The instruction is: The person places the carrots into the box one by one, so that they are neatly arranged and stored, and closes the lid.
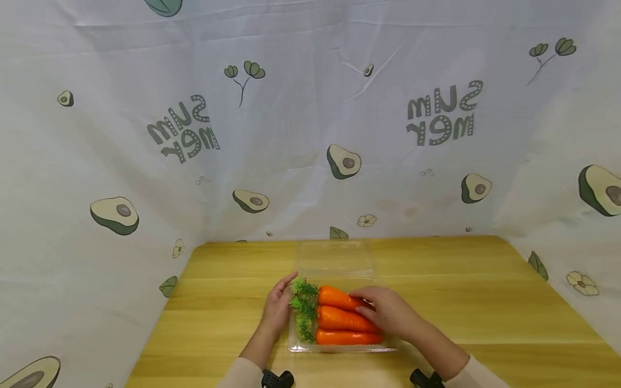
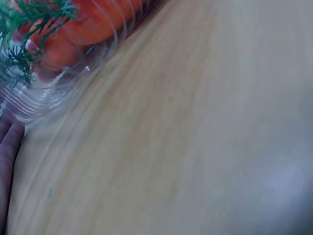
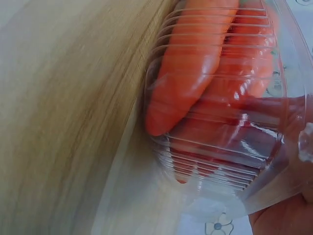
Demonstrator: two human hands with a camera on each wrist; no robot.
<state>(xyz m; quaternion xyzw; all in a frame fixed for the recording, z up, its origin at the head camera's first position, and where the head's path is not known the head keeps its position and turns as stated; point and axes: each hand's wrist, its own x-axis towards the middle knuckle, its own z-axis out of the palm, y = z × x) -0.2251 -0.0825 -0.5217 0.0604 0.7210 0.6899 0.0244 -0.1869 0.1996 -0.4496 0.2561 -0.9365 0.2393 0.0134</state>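
Three orange carrots lie side by side in a clear plastic clamshell box (image 1: 340,349), their leafy green tops (image 1: 303,306) toward its left end. My right hand (image 1: 390,312) reaches over the box's right side and holds the tip end of the far carrot (image 1: 333,296), covering that tip. The middle carrot (image 1: 342,319) and the near carrot (image 1: 346,338) lie just below it. Along the box's left side rests my left hand (image 1: 276,308), its fingers fairly straight beside the leaves. Ribbed box walls show in the right wrist view, with carrots (image 3: 195,63) behind them.
The box's clear lid (image 1: 335,258) is folded back flat on the wooden table (image 1: 233,291). Behind the table hangs a pale cloth (image 1: 291,129) printed with avocados, which also runs along both sides.
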